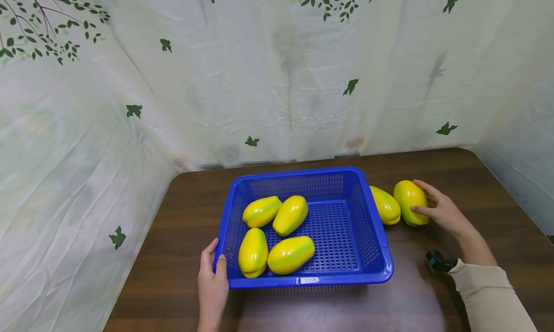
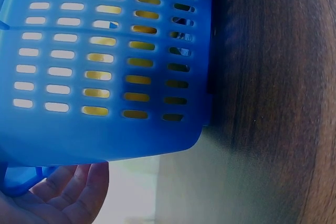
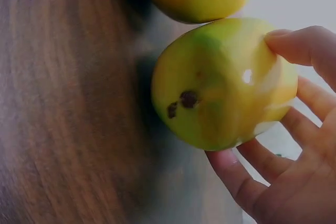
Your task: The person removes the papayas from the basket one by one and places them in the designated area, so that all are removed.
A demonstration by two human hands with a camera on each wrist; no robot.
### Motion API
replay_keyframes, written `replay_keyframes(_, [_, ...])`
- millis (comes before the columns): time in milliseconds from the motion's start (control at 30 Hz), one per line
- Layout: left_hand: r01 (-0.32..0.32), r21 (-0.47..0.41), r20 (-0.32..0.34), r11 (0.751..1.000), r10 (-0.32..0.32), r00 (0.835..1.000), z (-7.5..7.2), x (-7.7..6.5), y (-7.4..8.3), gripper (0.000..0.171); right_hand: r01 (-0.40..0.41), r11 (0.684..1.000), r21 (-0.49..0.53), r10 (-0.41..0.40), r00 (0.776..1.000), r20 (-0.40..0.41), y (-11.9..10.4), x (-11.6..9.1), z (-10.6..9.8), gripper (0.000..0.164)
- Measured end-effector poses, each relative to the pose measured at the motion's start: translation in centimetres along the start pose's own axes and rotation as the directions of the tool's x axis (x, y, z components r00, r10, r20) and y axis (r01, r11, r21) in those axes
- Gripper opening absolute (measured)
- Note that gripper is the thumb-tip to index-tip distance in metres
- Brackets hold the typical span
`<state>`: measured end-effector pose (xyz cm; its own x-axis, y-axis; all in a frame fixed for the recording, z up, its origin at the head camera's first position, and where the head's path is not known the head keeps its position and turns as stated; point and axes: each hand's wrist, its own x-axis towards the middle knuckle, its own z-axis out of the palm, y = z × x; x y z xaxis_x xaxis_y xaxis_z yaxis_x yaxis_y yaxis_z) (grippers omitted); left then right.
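A blue plastic basket (image 1: 333, 277) with slotted walls stands on the table, and several glossy yellow-green papayas (image 1: 291, 255) lie in its left half. My left hand (image 1: 213, 286) grips the basket's left rim near the front corner. In the left wrist view the fingers (image 2: 86, 195) curl under that rim. To the right of the basket, my right hand (image 1: 441, 211) holds one papaya (image 1: 407, 202) between thumb and fingers. Dark spots mark this papaya's end (image 3: 220, 87) in the right wrist view. Another papaya (image 1: 385, 207) lies between it and the basket wall.
The brown wooden table (image 1: 190, 216) ends at the back against a pale curtain (image 1: 268, 82) printed with leaves. More curtain hangs along the left and right sides. A dark band (image 1: 440, 261) circles the right wrist.
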<state>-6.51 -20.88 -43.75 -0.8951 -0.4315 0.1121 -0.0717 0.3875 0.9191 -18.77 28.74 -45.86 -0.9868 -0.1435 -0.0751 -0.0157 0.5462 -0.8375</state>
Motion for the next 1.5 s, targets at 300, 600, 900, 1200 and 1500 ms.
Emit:
replay_keyframes(300, [0.003,0.01,0.008,1.0,-0.003,1.0,-0.1,0.0,0.0,0.035,-0.025,1.0,-0.01,0.025,0.999,0.038,-0.1,0.3,0.2,0.077])
replay_keyframes(600, [0.002,0.017,0.006,1.0,-0.002,1.0,-0.1,-0.1,0.0,0.035,0.028,1.0,0.009,-0.027,0.999,-0.035,-1.1,-0.2,-0.1,0.074])
replay_keyframes(900, [-0.003,-0.01,0.011,1.0,0.003,1.0,0.0,0.1,-0.2,0.035,0.15,0.987,0.054,-0.142,0.98,-0.137,-3.8,-0.4,-0.2,0.069])
replay_keyframes(1200, [-0.012,-0.038,0.01,0.999,0.013,1.0,0.0,-0.1,-0.1,0.035,0.206,0.977,0.055,-0.197,0.972,-0.126,-8.8,-1.2,0.0,0.071])
replay_keyframes(1500, [-0.002,-0.012,0.009,1.0,0.002,1.0,0.0,0.0,0.0,0.035,0.42,0.908,-0.001,-0.417,0.902,-0.112,-13.3,-1.1,1.9,0.071])
